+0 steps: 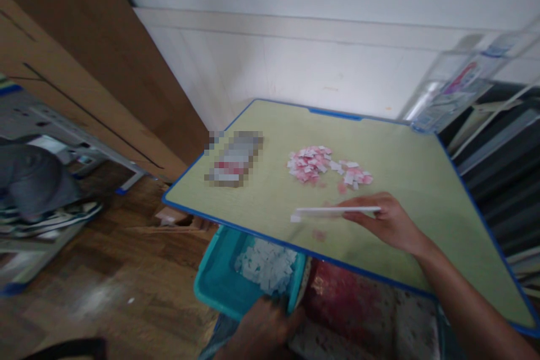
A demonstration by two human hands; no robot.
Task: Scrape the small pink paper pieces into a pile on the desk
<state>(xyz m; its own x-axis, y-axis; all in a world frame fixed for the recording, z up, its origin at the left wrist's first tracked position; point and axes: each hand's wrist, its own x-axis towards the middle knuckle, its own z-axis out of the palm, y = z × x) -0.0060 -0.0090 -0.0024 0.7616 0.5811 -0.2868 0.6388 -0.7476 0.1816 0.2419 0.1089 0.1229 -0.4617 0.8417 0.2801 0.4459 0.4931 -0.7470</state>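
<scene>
My right hand is closed around slim white tweezers, held level above the yellow-green folding table. At their left tip is a small white piece. Just beyond them lies a heap of small pink and white pieces, with a smaller cluster to its right. Below the table's front edge, my left hand is at the near rim of a teal basin. Its fingers are dark and blurred, so their grip cannot be made out. Many white pieces lie in the basin.
A pixelated flat item lies on the table's left part. At the back right corner stands a clear plastic bottle. Cardboard leans at the left, near a person's shoe. A stained reddish surface sits under the table edge.
</scene>
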